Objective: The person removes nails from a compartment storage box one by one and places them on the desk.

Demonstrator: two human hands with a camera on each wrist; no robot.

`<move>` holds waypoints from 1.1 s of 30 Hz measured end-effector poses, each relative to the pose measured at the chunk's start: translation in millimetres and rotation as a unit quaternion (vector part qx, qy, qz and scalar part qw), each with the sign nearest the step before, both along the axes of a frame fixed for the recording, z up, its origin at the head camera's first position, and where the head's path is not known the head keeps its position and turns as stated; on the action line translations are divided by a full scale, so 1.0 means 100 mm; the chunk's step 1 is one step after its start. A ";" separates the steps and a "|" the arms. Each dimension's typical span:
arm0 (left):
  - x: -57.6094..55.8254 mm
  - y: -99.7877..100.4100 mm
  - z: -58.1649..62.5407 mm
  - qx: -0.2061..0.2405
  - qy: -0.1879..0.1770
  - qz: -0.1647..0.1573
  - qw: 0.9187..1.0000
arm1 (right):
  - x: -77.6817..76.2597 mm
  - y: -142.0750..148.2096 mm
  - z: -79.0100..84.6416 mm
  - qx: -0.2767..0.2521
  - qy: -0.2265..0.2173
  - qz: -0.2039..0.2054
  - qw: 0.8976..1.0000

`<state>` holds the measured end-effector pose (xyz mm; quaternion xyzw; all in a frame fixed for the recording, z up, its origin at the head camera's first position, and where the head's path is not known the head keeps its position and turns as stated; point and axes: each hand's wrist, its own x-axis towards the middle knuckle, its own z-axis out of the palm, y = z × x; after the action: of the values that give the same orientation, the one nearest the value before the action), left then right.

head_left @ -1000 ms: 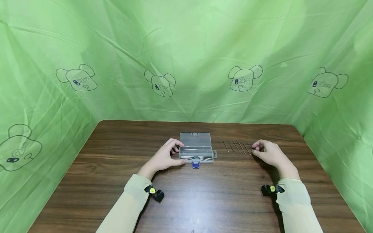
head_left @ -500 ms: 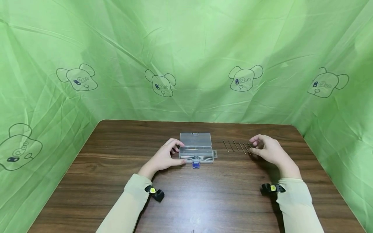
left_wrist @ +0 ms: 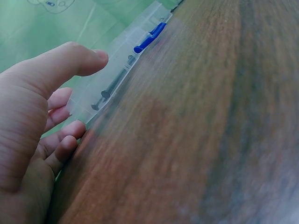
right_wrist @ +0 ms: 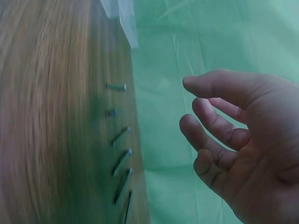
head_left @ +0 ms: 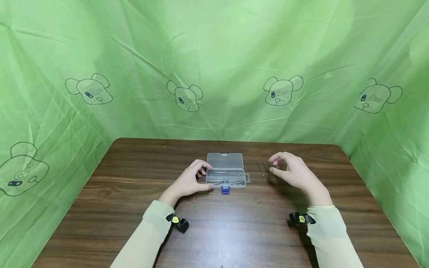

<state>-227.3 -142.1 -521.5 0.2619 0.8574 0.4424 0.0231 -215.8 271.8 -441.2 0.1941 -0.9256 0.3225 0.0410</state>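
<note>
A clear plastic box (head_left: 225, 161) lies with its lid folded back, a blue latch (head_left: 225, 190) at its front. Long metal nails (left_wrist: 110, 84) show inside through its wall in the left wrist view. My left hand (head_left: 188, 180) holds the box's left end, thumb at the front and fingers at the back corner. Right of the box, several nails (right_wrist: 122, 163) lie in a spaced row on the table. My right hand (head_left: 291, 172) hovers over that row, fingers loosely bent and nothing between them; it hides most of the nails from the head view.
The brown wood-grain table (head_left: 221, 230) ends at a back edge close behind the box. Green cloth (head_left: 228, 44) with bear outlines hangs at the back and both sides. A clear hang tab (head_left: 247, 177) juts from the box's right end.
My right hand has moved left along the row of nails, from its right end toward the box, without taking any. The left hand and box have stayed in place.
</note>
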 end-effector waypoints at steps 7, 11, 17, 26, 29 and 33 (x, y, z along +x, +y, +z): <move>0.02 -0.01 0.00 -0.005 -0.005 0.001 1.000 | -0.03 -0.30 0.01 -0.014 -0.007 0.035 0.999; 0.02 -0.01 0.00 -0.001 -0.003 0.001 1.000 | -0.05 -0.48 0.03 -0.021 -0.010 0.054 0.998; 0.02 0.00 0.00 0.004 -0.001 0.000 1.000 | -0.11 -0.76 0.07 -0.034 -0.013 0.069 0.997; 0.01 0.00 0.00 0.004 0.011 -0.001 1.000 | -0.21 -1.23 -0.06 -0.074 -0.048 0.077 0.993; 0.00 0.00 0.00 0.005 0.009 -0.002 1.000 | -0.23 -1.35 -0.15 -0.080 -0.050 0.077 0.993; 0.00 0.00 0.00 0.006 0.004 -0.002 1.000 | -0.26 -1.46 -0.30 -0.065 -0.031 0.084 0.994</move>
<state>-227.2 -142.5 -521.4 0.2654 0.8544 0.4464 0.0195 -241.8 125.6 -471.3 0.2579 -0.8840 0.3899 -0.0028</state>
